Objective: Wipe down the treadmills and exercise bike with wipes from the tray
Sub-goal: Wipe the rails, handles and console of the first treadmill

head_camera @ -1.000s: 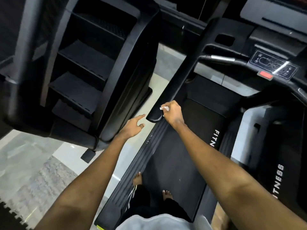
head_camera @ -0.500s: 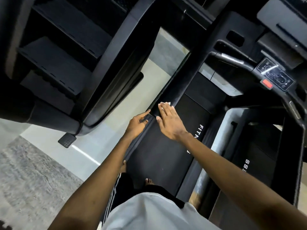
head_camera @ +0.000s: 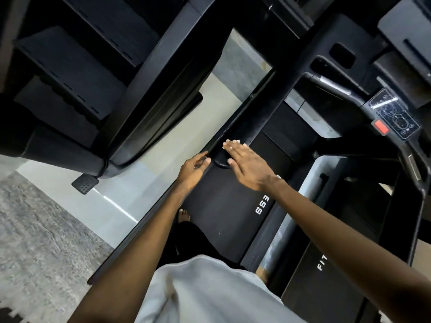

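I stand on a black treadmill belt [head_camera: 224, 206]. Its left handrail [head_camera: 254, 117] runs up toward the console [head_camera: 394, 113]. My right hand [head_camera: 247, 164] lies flat with straight fingers on the rail's rounded end, pressing a white wipe [head_camera: 234, 141] that shows only as a sliver past the fingertips. My left hand [head_camera: 193, 169] rests with loosely curled fingers beside the rail's end on its left, holding nothing I can see.
A black stair-climber machine [head_camera: 98, 73] stands close on the left across a narrow strip of pale floor [head_camera: 163, 159]. A second treadmill [head_camera: 349, 264] lies to the right. A red stop button [head_camera: 381, 127] sits on the console. Grey mat [head_camera: 35, 241] covers the floor at lower left.
My right hand went from gripping the rail's end with the wipe to lying flat on it. My left hand moved in beside the rail end. The view swung left and tilted.
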### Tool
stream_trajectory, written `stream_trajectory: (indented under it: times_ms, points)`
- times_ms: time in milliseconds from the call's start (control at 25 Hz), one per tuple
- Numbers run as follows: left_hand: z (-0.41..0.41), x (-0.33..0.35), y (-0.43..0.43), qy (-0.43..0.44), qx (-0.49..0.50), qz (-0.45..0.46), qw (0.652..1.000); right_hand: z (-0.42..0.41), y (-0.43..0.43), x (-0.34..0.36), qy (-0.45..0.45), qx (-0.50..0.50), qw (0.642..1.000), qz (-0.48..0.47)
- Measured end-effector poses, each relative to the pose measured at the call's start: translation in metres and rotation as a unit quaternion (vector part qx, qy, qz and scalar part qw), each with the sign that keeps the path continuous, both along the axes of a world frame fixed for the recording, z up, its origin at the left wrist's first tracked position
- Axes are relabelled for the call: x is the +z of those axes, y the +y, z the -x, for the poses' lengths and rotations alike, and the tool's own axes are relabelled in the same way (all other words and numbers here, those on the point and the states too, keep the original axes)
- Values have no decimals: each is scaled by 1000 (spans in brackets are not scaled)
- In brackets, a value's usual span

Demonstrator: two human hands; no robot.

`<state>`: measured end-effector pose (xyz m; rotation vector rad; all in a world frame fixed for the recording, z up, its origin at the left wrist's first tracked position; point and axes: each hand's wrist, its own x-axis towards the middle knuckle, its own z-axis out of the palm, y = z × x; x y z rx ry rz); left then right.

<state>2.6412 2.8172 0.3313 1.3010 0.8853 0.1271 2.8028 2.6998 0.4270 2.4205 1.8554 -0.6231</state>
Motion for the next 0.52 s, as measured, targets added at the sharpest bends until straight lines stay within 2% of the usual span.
stream_trajectory:
  times_ms: [120, 160, 280, 400, 520]
  points:
    - [-3, 4, -3, 16, 5, 24, 1000, -18, 14, 9, 48, -98, 993, -32]
    - [-5, 8, -6, 15, 6, 31, 999, -13, 17, 8, 45, -100, 993, -46]
    - [-13, 11, -17, 11, 41, 50, 998, -20, 11, 0, 36, -19, 996, -82]
    - [-13, 13, -21, 12, 63, 71, 995, -43, 23, 0, -4, -67, 992, -110]
    - [-11, 11, -20, 13, 68, 76, 995, -27, 25, 4, -16, 1, 996, -83]
